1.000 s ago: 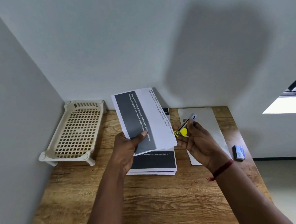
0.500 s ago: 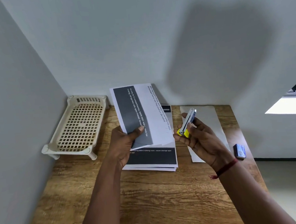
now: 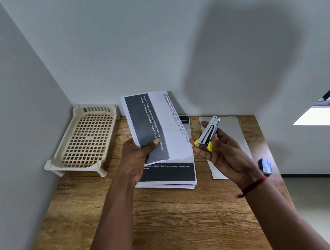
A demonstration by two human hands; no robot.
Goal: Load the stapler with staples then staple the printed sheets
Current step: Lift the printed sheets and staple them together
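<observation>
A view from the person's head looks down at a wooden table [image 3: 170, 222] set into a corner of pale grey walls. Two bare forearms reach in from the bottom edge.

The left hand [image 3: 137, 160] is at about the centre of the view. It pinches one set of printed sheets [image 3: 156, 125], thumb on top and fingers underneath, and lifts them tilted up toward 12 o'clock. The sheets show a dark grey block with white text and a white margin with black text. How many pages the hand holds cannot be told.

Under that hand, flat on the table, lies one stack of printed sheets [image 3: 169, 175] with a black band across its near end. Several page edges show at its near side, but they cannot be counted.

The right hand [image 3: 222, 151] is at about 3 o'clock from the left hand. Its palm faces up and its fingers curl loosely around one small stapler [image 3: 208, 133], silver with two yellow tips at the near end. The stapler points toward 1 o'clock, just beside the held sheets and not touching them. A red thread [image 3: 252, 186] circles the right wrist.

One blank white sheet [image 3: 236, 129] lies behind the right hand. One small blue staple box [image 3: 265, 166] sits at the table's right edge, around 3 o'clock. One cream lattice tray [image 3: 84, 139] on short legs stands at 10 o'clock against the left wall.
</observation>
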